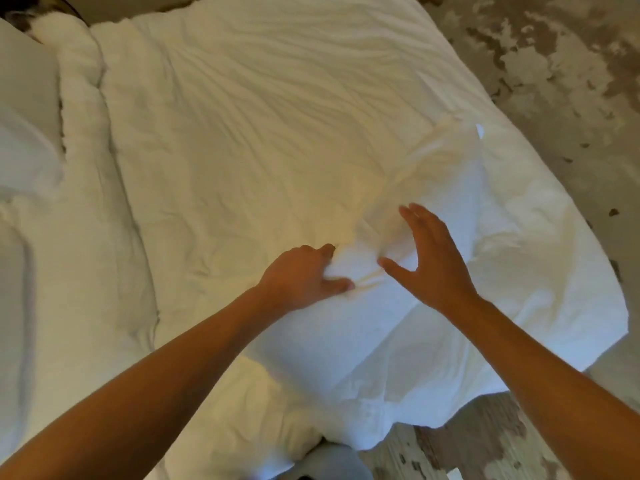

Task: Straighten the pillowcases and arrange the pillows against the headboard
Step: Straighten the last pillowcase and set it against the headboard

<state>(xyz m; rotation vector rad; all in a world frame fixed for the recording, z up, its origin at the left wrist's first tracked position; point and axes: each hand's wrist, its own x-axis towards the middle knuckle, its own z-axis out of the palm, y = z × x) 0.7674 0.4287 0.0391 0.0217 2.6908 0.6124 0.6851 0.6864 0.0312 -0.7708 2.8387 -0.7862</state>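
Observation:
A white pillow in a loose, wrinkled pillowcase (398,341) lies on the near right part of the bed and overhangs its edge. My left hand (304,275) grips a bunched fold of the pillowcase at the pillow's far left end. Just to the right, my right hand (429,258) has its fingers straight and spread over the pillow; whether it touches the fabric is unclear. Another white pillow (24,116) lies at the far left by the head of the bed.
A creased white duvet (259,116) covers the bed, with a rolled fold (83,133) running along its left side. A mottled grey and brown carpet (554,64) lies to the right and below. The headboard is barely visible at the top left.

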